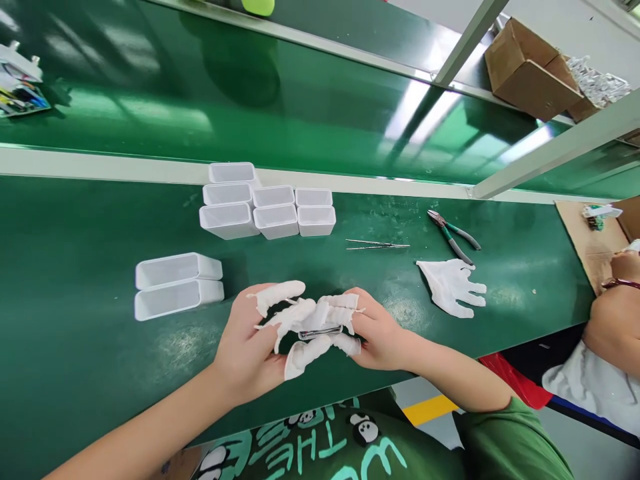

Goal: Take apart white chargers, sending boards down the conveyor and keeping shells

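Note:
My left hand (pixel 265 337) and my right hand (pixel 373 327) meet over the table, white cloth finger covers on their fingers. Between the fingertips of both is a small flat piece with a silvery rim (pixel 320 332); fingers hide much of it, so its kind does not show. Both hands are closed on it. Tweezers (pixel 379 245) lie beyond my right hand. Farther right are cutting pliers (pixel 450 235) with green handles and a white cloth glove (pixel 454 285) lying flat.
Several translucent white plastic bins (pixel 276 221) stand grouped along the table's back rail; two more bins (pixel 180 301) lie at left. A cardboard box (pixel 530 67) sits on the upper shelf. At far right, a co-worker's arm (pixel 617 320) is beside an open carton (pixel 583 233).

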`<state>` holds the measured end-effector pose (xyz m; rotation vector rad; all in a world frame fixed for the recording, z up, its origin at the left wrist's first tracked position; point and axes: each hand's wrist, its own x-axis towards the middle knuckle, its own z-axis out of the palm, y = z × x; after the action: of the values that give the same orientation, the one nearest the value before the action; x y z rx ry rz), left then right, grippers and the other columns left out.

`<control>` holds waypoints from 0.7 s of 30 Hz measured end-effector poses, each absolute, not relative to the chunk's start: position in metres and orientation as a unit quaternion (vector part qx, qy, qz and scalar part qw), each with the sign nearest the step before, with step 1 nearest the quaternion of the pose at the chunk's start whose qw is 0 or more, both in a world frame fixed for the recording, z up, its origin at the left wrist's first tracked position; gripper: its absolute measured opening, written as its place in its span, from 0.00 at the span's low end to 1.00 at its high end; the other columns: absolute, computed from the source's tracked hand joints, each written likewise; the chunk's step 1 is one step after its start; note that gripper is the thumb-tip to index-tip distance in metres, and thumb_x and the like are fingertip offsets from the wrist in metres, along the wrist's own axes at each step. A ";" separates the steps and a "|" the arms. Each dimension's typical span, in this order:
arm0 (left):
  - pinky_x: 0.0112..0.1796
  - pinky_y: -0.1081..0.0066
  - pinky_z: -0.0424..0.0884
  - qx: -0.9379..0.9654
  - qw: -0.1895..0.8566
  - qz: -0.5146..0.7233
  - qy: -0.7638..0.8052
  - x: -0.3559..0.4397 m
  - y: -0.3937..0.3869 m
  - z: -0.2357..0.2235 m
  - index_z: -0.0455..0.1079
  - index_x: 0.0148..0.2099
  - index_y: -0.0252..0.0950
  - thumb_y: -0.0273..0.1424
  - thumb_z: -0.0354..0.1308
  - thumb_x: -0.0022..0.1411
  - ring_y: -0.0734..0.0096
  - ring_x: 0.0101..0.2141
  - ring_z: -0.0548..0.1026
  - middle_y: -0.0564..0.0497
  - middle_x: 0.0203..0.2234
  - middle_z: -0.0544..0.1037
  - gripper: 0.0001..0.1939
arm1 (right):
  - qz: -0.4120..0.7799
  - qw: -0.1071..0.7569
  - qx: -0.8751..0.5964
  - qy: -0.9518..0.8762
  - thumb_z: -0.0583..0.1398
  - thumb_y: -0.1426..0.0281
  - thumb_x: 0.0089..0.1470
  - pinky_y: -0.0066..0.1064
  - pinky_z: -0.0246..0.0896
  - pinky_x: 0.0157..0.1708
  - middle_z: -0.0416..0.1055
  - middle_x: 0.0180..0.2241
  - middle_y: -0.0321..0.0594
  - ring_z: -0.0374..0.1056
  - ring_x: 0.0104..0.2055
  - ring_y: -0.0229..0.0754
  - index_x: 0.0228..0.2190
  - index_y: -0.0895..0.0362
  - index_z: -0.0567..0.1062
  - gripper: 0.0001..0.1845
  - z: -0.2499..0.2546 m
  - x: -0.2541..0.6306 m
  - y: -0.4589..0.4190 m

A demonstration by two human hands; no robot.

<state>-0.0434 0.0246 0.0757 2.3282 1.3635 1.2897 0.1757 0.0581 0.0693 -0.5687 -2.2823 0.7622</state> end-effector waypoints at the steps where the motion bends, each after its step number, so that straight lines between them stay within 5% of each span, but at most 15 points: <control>1: 0.33 0.60 0.77 0.780 0.063 0.429 0.451 -0.044 0.025 0.076 0.69 0.50 0.40 0.28 0.65 0.58 0.57 0.38 0.76 0.42 0.42 0.76 0.17 | 0.283 0.324 -0.218 -0.876 0.56 0.73 0.63 0.38 0.68 0.43 0.73 0.36 0.46 0.68 0.43 0.47 0.47 0.55 0.68 0.10 0.068 0.176 0.058; 6: 0.34 0.60 0.78 0.763 0.040 0.468 0.444 -0.043 0.027 0.081 0.70 0.47 0.42 0.20 0.62 0.57 0.58 0.38 0.78 0.47 0.36 0.78 0.17 | 0.296 0.294 -0.227 -0.880 0.55 0.70 0.66 0.39 0.66 0.48 0.74 0.47 0.53 0.69 0.48 0.46 0.58 0.59 0.61 0.20 0.068 0.173 0.057; 12: 0.35 0.59 0.75 0.752 0.060 0.490 0.437 -0.043 0.025 0.083 0.70 0.45 0.41 0.17 0.59 0.55 0.59 0.37 0.76 0.47 0.35 0.78 0.18 | 0.274 0.292 -0.224 -0.889 0.54 0.69 0.67 0.38 0.66 0.47 0.74 0.47 0.52 0.69 0.49 0.46 0.60 0.57 0.59 0.22 0.066 0.173 0.056; 21: 0.32 0.64 0.75 0.667 0.192 0.509 0.509 -0.041 0.024 0.082 0.69 0.40 0.43 0.21 0.56 0.61 0.65 0.34 0.74 0.51 0.33 0.75 0.10 | 0.205 0.231 -0.202 -0.929 0.58 0.79 0.55 0.40 0.66 0.42 0.64 0.53 0.53 0.65 0.44 0.46 0.35 0.55 0.76 0.10 0.063 0.180 0.058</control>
<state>-0.0413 0.0241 0.0823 1.8733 1.4279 1.4285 0.1801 0.0580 0.0628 -0.5548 -2.5560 0.5638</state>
